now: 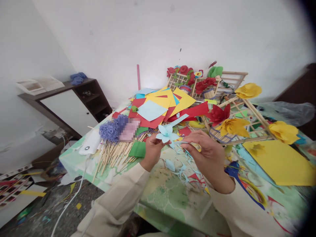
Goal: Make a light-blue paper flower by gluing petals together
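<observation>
My left hand (153, 149) is closed around the base of a light blue paper flower (166, 132), holding it up over the table (170, 192). My right hand (206, 151) is closed in a pinch right beside the flower, fingers curled on a small light blue paper piece (181, 142). Light blue paper scraps (181, 168) lie on the table just under both hands. Both sleeves are cream coloured.
A stack of coloured paper sheets (160, 105) lies beyond the hands. Wooden sticks (111, 153), purple yarn (112, 128), a white device with cable (90, 144) sit left. Stick frames with red and yellow paper flowers (233, 126) stand right, beside a yellow sheet (281, 161). A dark shelf (81, 98) stands against the wall.
</observation>
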Demonstrator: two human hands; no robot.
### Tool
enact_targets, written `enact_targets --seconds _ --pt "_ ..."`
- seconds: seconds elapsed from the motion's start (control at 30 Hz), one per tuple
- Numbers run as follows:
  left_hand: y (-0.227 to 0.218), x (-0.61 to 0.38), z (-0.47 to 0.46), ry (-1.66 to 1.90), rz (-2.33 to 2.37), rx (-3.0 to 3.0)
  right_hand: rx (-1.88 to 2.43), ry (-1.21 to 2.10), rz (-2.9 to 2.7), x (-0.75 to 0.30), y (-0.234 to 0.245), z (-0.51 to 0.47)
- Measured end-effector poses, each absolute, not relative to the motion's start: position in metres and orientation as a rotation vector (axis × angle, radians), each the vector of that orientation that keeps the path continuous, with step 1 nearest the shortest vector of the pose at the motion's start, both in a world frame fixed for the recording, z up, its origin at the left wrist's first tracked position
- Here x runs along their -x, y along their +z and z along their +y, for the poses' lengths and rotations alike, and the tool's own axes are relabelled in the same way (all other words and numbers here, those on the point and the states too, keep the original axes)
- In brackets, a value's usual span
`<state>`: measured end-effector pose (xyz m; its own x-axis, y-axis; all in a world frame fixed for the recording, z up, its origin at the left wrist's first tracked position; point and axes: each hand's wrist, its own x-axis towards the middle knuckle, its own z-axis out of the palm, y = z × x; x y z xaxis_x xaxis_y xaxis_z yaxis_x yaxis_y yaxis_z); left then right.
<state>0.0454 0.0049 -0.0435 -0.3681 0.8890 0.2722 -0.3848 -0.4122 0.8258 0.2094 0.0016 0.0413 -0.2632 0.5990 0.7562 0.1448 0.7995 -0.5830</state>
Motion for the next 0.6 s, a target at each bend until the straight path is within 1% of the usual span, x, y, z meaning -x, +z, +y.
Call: enact_targets --seconds 0.27,0.43,0.6 --pt "-0.031 -0.055 -0.002 1.814 0.754 -0.783 0.425 0.266 -2.035 -0.198 0.021 0.012" --pt "-0.034 -0.058 -0.004 1.763 0.715 -0.812 0.510 0.215 -1.986 -0.196 0.011 0.016" --pt "-0.035 -0.057 -0.004 1.726 0.694 -0.869 0.494 0.188 -1.954 -0.196 0.011 0.016"
